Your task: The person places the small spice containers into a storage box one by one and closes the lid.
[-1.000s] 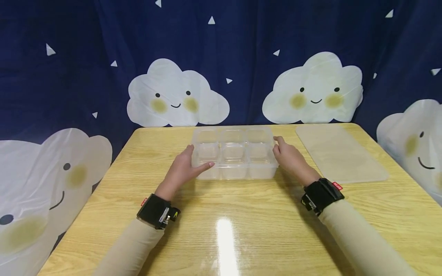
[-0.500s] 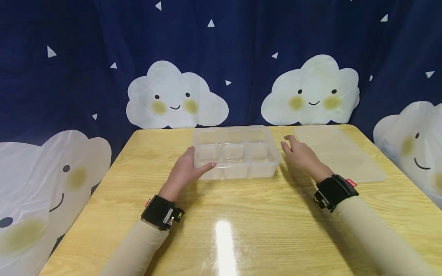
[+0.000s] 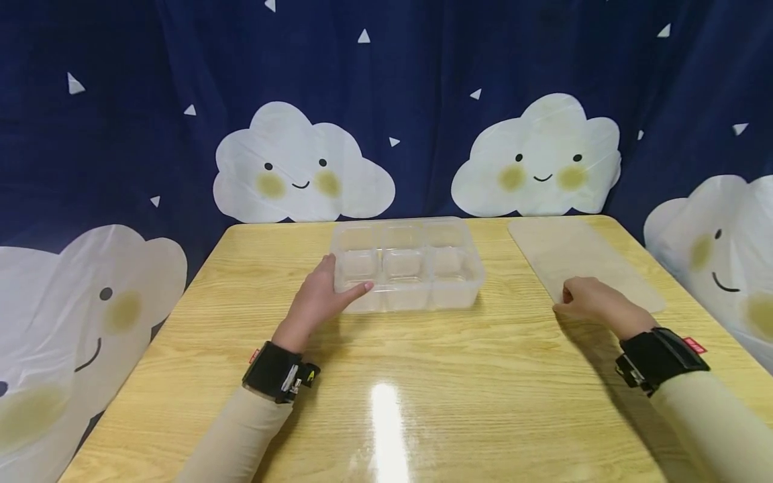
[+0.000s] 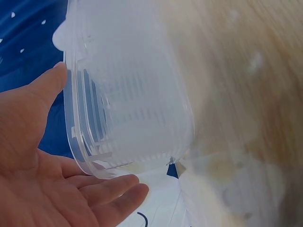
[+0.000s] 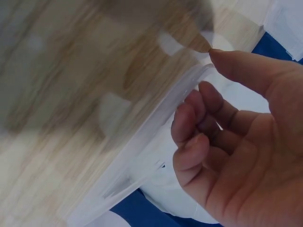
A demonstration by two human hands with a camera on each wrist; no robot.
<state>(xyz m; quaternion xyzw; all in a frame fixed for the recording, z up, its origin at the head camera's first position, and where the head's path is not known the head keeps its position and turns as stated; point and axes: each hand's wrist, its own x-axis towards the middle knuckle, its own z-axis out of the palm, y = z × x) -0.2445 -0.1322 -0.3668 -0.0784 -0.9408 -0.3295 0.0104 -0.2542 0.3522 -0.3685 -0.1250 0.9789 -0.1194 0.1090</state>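
Observation:
A clear plastic box with several square compartments stands upright on the table, toward its far side. My left hand spans its left end, thumb lying over the near rim and fingers along the side. In the left wrist view the fingers are nearly straight beside the box's end. On the right lies a flat translucent lid with rounded corners. My right hand is at its near left corner. The right wrist view shows the lid's edge between thumb and loosely bent fingers, with a gap between their tips.
The wooden table reaches back to a dark blue curtain printed with smiling clouds. Both wrists wear black straps, the left strap near the table's front left.
My right hand has left the box's right end and moved right and nearer to me, to the lid's near corner. The left hand stays at the box's left end.

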